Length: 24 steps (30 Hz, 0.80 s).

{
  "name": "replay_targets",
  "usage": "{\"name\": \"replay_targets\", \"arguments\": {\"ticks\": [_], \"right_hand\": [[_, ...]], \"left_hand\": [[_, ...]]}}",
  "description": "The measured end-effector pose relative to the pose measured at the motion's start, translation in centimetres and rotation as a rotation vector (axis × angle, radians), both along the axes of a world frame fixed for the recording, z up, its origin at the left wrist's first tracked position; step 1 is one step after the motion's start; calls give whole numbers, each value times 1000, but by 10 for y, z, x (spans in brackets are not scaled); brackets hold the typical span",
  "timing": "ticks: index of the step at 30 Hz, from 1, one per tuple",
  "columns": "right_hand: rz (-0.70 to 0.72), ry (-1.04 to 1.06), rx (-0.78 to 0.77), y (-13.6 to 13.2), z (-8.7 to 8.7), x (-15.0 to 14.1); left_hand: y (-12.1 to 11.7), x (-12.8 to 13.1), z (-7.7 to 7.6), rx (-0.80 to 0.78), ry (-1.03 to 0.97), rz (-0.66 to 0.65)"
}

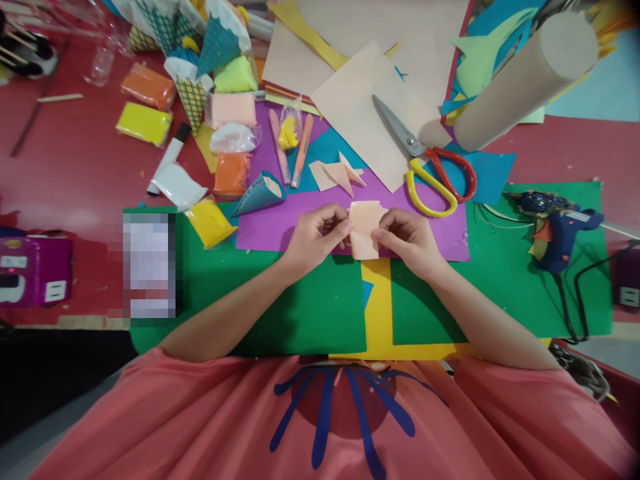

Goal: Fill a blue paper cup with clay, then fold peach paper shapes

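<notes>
A small piece of folded peach paper (365, 230) is held up between my two hands over a purple sheet (265, 223). My left hand (317, 237) pinches its left edge between thumb and fingers. On the other side, my right hand (410, 240) grips the lower right edge with the thumb in front. Cut peach paper scraps (337, 175) lie just beyond the hands. Scissors (417, 150) with one red and one yellow handle rest beyond my right hand, their blades over a large peach sheet (355, 100).
A blue glue gun (565, 233) with a black cord lies at the right. Several clay packets (233, 175) and patterned paper cones (223, 40) sit at the back left. A thick cardboard tube (525, 83) leans at the back right. A blurred-out phone (153, 267) lies left.
</notes>
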State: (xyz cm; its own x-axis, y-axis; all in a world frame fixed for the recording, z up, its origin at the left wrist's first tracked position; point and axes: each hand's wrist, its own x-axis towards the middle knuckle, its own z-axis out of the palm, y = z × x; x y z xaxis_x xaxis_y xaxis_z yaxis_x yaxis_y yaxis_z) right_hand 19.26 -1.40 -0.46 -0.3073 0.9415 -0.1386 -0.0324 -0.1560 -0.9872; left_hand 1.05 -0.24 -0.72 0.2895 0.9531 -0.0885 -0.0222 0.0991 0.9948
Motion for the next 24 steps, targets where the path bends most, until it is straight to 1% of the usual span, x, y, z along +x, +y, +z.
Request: {"name": "replay_targets", "arguments": {"ticks": [6, 12, 16, 21, 24], "right_hand": [[27, -4, 3, -1, 0, 0], [34, -7, 3, -1, 1, 0], [44, -12, -13, -1, 2, 0], [52, -13, -37, -1, 3, 0], [54, -17, -41, -1, 3, 0]], "left_hand": [[2, 0, 2, 28, 31, 32], [1, -1, 4, 59, 69, 28], [1, -1, 3, 75, 78, 42], [3, -1, 1, 109, 75, 102], [2, -2, 1, 121, 74, 108]]}}
